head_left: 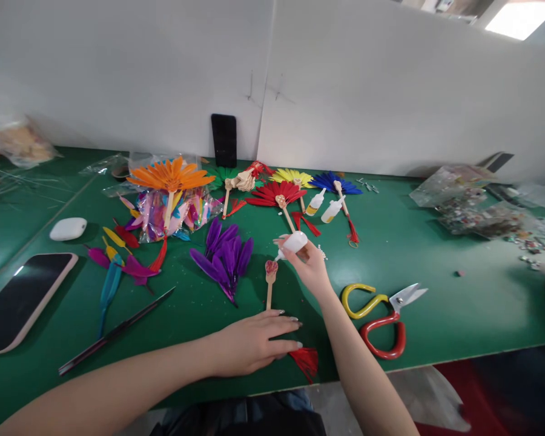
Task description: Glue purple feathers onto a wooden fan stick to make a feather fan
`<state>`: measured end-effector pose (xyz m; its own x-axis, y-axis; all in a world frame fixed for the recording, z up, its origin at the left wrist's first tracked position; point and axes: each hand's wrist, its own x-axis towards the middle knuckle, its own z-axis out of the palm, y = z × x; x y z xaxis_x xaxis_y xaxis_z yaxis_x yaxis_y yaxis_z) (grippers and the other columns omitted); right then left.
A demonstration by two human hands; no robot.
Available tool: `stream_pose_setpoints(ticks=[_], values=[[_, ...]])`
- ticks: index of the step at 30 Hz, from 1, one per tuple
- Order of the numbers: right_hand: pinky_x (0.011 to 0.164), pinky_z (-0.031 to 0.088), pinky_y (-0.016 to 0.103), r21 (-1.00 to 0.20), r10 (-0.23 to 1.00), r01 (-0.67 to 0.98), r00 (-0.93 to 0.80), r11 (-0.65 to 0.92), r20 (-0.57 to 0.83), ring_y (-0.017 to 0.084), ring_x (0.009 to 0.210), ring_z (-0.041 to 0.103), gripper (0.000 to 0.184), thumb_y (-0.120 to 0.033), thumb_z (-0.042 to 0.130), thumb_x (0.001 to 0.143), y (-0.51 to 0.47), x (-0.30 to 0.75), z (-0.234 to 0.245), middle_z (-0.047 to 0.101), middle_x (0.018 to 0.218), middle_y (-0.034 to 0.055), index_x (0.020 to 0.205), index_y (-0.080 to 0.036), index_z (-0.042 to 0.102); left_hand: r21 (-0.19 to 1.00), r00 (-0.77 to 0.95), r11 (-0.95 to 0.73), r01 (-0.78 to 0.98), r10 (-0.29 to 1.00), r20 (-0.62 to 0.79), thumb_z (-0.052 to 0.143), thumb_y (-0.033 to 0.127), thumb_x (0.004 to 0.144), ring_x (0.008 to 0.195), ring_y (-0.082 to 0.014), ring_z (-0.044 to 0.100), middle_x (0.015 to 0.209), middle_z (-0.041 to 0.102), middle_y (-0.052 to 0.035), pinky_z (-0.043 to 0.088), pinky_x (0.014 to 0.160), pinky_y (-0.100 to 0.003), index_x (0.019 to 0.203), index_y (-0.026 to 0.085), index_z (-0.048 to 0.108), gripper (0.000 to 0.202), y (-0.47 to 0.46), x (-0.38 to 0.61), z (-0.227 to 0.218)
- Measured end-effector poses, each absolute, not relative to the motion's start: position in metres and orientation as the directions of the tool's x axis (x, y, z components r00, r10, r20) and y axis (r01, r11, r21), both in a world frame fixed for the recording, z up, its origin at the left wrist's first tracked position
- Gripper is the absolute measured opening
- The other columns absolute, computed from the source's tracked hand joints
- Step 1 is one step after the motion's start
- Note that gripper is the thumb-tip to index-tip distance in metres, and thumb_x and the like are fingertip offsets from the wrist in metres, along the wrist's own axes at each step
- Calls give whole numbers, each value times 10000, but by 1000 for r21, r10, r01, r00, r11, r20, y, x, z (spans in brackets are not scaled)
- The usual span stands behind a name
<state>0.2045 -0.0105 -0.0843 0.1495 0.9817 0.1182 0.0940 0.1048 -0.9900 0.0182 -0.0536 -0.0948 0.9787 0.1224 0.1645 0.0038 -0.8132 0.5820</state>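
Observation:
My right hand (309, 265) is closed round a small white glue bottle (295, 242). The bottle is tilted, its nozzle pointing down at the rounded head of a wooden fan handle (269, 290). That head has a pinkish-red surface. My left hand (254, 342) lies flat, fingers stretched out, over the handle's lower end, which it hides. A red tassel (305, 362) sticks out past its fingertips. Just left of the handle lies a bunch of purple feathers (223, 257). Scissors (386, 318) with one yellow and one red grip rest to the right of my right forearm.
Finished feather fans in orange (171, 177), red (277, 194) and blue (336, 183) lie behind. Two more glue bottles (324, 208) are near them. Tweezers (118, 330), loose feathers (111, 284) and a phone (27, 297) lie left; bags of beads (463, 209) sit right.

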Motion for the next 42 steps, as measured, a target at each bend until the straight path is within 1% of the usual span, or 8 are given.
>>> stream_pose_setpoints(ticks=[3, 6, 11, 17, 21, 24, 31, 42], values=[[868, 515, 356, -992, 989, 54, 89, 111, 115, 219, 961, 652, 318, -383, 653, 751, -13, 203, -82, 697, 1019, 72, 999, -190, 605, 577, 981, -817, 2, 114, 159, 392, 159, 905, 1318, -205, 329, 1381, 429, -126, 258, 1110, -389, 1296, 171, 454, 396, -54, 18, -95], [869, 514, 350, -988, 993, 110, 36, 111, 116, 215, 955, 654, 310, -378, 652, 753, -14, 202, -81, 700, 1010, 64, 996, -190, 615, 586, 980, -811, 1, 117, 161, 409, 150, 895, 1315, -209, 335, 1382, 430, -124, 267, 1105, -394, 1304, 184, 445, 412, -54, 18, -93], [867, 508, 369, -968, 980, 215, 117, 131, 158, 227, 945, 655, 298, -370, 652, 752, -14, 204, -79, 704, 993, 71, 986, -189, 621, 592, 980, -806, 3, 119, 158, 406, 155, 896, 1309, -221, 346, 1385, 425, -130, 292, 1089, -417, 1309, 196, 440, 416, -53, 19, -92], [846, 519, 357, -979, 992, 166, 28, 119, 125, 222, 929, 663, 310, -352, 652, 751, -15, 204, -77, 711, 973, 63, 1014, -193, 610, 567, 987, -824, 15, 103, 123, 376, 170, 910, 1327, -211, 310, 1396, 409, -132, 268, 1102, -407, 1305, 172, 444, 400, -54, 19, -94], [856, 512, 380, -971, 990, 220, 81, 98, 119, 235, 917, 667, 308, -361, 656, 748, -15, 209, -77, 713, 961, 73, 998, -186, 618, 559, 988, -829, 19, 102, 119, 372, 168, 911, 1321, -212, 322, 1383, 425, -136, 270, 1102, -397, 1295, 166, 456, 393, -54, 19, -92], [863, 509, 382, -978, 988, 180, 89, 106, 124, 239, 936, 661, 323, -379, 657, 747, -16, 209, -75, 712, 974, 73, 1006, -192, 613, 558, 986, -830, 18, 106, 125, 380, 164, 907, 1316, -212, 331, 1379, 430, -138, 274, 1100, -396, 1288, 162, 463, 390, -53, 19, -92], [829, 523, 349, -989, 995, 120, -61, 91, 84, 211, 873, 673, 310, -359, 668, 744, -18, 199, -75, 712, 953, 62, 992, -182, 614, 547, 989, -837, 14, 94, 118, 370, 170, 911, 1331, -204, 303, 1397, 407, -129, 257, 1108, -391, 1302, 165, 449, 399, -54, 19, -95], [891, 505, 360, -987, 983, 87, 114, 136, 145, 224, 983, 643, 323, -342, 682, 728, -10, 199, -82, 696, 1016, 73, 997, -189, 593, 566, 984, -824, 12, 110, 139, 393, 157, 900, 1319, -211, 327, 1391, 416, -130, 262, 1109, -389, 1297, 162, 460, 403, -53, 18, -93]])
